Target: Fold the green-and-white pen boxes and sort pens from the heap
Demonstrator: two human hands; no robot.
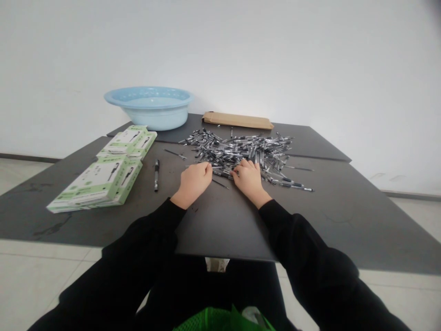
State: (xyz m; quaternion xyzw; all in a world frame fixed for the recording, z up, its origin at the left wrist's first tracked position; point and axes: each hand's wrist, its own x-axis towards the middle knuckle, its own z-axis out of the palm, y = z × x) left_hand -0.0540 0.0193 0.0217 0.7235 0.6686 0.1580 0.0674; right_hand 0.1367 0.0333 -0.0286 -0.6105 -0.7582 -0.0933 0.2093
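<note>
A large heap of clear and black pens [241, 149] lies loose in the middle of the table. My left hand [195, 180] is closed in a fist at the heap's near left edge; what its fingers hold, if anything, is hidden. Beside it to the right, my right hand [248, 179] has its fingers bent at the near edge of the heap. A pen [223, 174] reaches from between the two hands to my right thumb and fingertips, which close on it. On the table just below lies a thin refill [220, 184]. One black pen [156, 175] lies apart, left of my left hand.
Stacks of green and white boxes [99, 181] stand at the left. Behind them sits a light blue basin [155, 110]. A flat brown cardboard package [237, 120] lies at the back of the dark table [337, 216], near the wall. Stray pens stick out at the heap's right.
</note>
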